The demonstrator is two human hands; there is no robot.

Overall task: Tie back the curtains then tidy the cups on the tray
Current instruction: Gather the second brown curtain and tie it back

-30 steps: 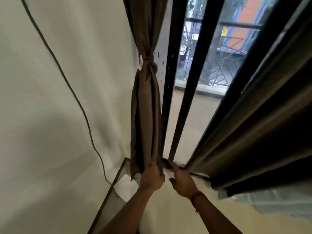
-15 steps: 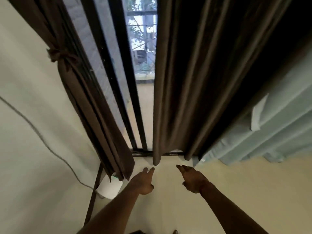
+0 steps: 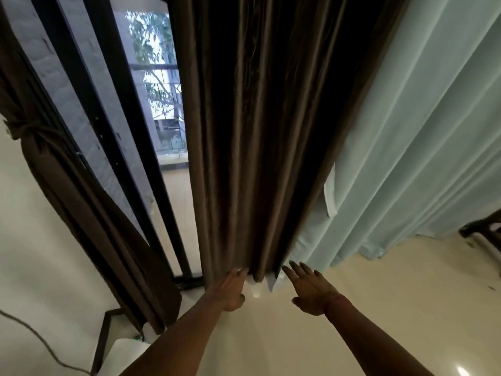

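A dark brown curtain hangs loose down the middle of the window, its hem just above the floor. My left hand reaches forward with straight fingers touching the hem's left side. My right hand is stretched out with spread fingers, its tips at the hem's right edge. Neither hand holds anything. On the left, a second brown curtain is gathered and tied with a band against the wall. No cups or tray are in view.
A pale blue curtain hangs to the right of the brown one. Black window frame bars stand between the two brown curtains. A cable runs along the white wall at lower left. Dark furniture shows at the right edge.
My view has swung right, from the tied left curtain to the loose middle curtain. Both hands left the tied curtain's bottom and now reach the loose curtain's hem.
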